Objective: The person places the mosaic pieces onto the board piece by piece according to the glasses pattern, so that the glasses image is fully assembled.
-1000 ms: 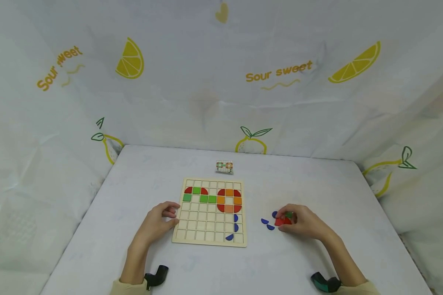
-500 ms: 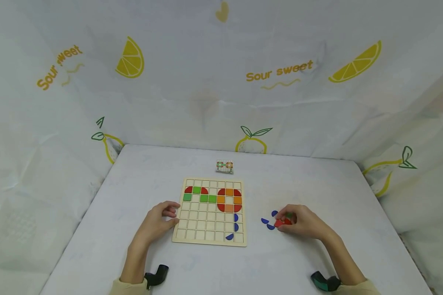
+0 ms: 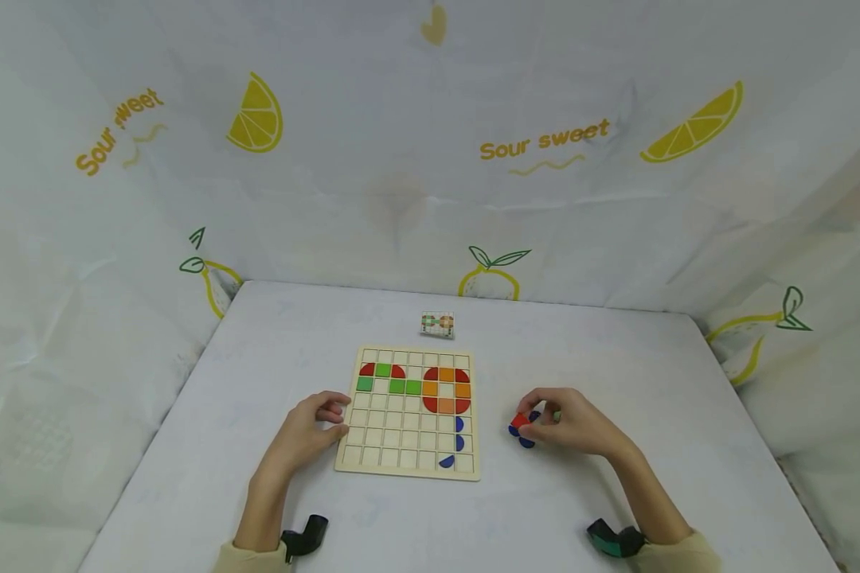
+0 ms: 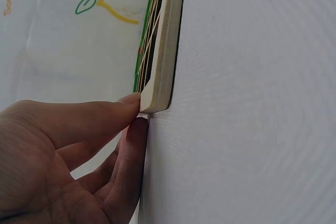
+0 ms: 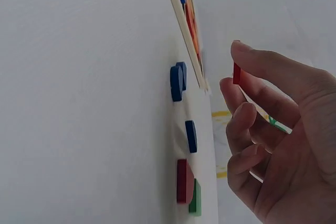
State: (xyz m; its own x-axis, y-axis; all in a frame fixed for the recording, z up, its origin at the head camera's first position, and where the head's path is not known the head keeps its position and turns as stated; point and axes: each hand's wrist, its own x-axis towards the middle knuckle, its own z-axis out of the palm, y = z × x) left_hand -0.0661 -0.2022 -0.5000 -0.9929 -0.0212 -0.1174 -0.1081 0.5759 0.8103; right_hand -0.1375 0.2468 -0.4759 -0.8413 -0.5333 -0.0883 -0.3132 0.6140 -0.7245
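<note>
My right hand [image 3: 569,422] pinches a red tile [image 3: 519,420] between thumb and fingertips, and the right wrist view shows that tile [image 5: 237,73] raised off the table. Below it lie blue half-round tiles [image 3: 526,442]. Another red tile [image 5: 184,181] and a green tile [image 5: 196,198] rest on the table near this hand. My left hand [image 3: 306,430] rests against the left edge of the wooden grid board [image 3: 383,438], its thumb and fingers loosely bent. Red, green and orange tiles fill some upper squares; several blue half-rounds [image 3: 459,425] lie at the lower right.
Behind the board stands a small pattern card [image 3: 437,324] with a printed coloured design. A white cloth covers the table [image 3: 258,326], and a lemon-printed curtain [image 3: 394,223] hangs at the back and sides.
My right hand has moved left and slightly up with a red tile, from the pile to over the blue half-rounds. My left hand and the board stay in place.
</note>
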